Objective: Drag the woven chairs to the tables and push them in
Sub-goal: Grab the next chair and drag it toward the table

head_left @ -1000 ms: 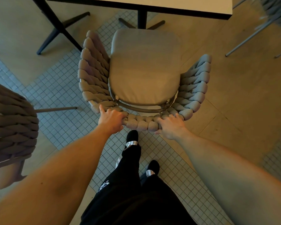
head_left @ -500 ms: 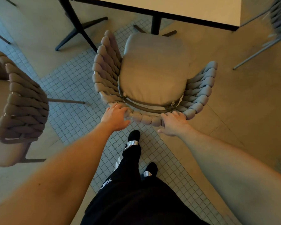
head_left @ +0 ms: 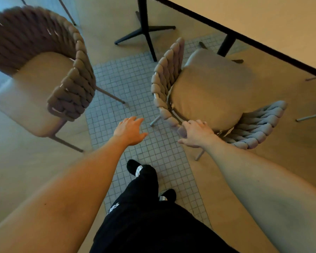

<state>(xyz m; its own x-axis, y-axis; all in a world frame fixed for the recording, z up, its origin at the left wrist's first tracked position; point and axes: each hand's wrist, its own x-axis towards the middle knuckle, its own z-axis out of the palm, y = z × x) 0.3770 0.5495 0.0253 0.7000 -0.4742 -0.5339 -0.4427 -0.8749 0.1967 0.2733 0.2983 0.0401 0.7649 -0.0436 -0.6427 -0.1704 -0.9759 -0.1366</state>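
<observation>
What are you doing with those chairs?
A person is tidying woven chairs up to tables. The right hand rests on the woven back of the chair on the right, which faces the table with its seat just short of the table's edge. The left hand is open, touching nothing, above the tiled floor. A second woven chair stands to the left, away from that table.

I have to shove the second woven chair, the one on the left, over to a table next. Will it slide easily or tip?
The left chair likely slides rather than rolls: its thin metal legs show no wheels. They may catch on the tile grout. The high woven back suggests that a push at the top could tip it.
</observation>
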